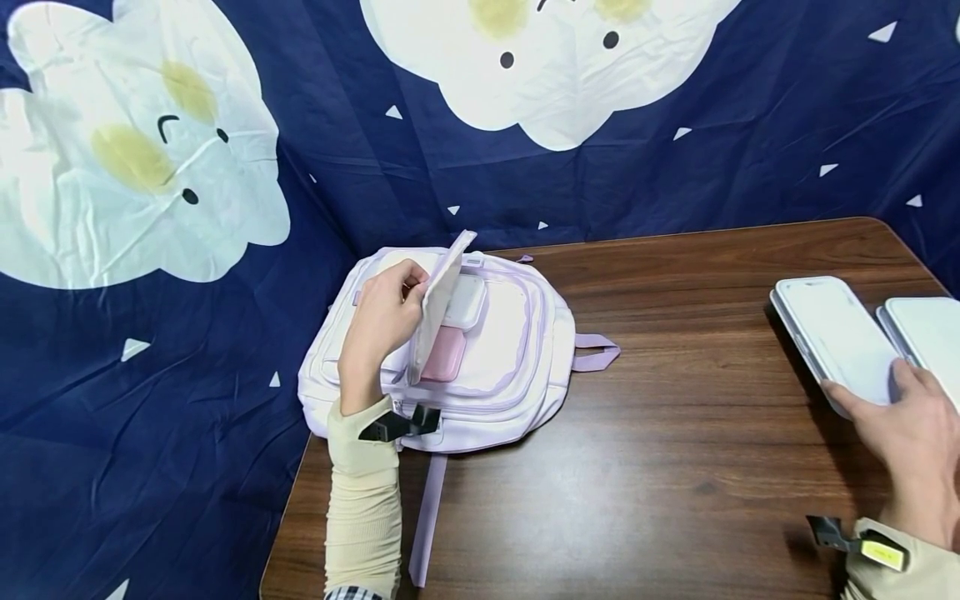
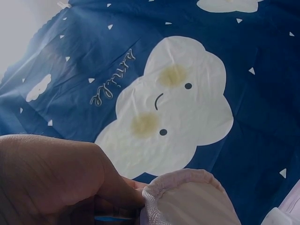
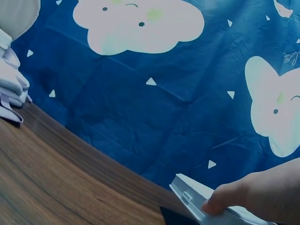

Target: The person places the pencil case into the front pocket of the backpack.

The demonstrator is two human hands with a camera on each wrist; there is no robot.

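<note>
Pinching the pocket flap (image 1: 442, 292) of the lilac backpack (image 1: 517, 367), the left hand (image 1: 378, 329) lifts it open at the table's (image 1: 675, 467) left end. Only the head view shows the pink case (image 1: 446, 357) inside; the right hand (image 1: 911, 433) grips a white case (image 1: 832, 337), whose edge and thumb show in the right wrist view.

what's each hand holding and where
Left hand pinches the backpack's open pocket flap near its top edge. Right hand grips a white case at its near end.

Bright head view, dim wrist views
</note>
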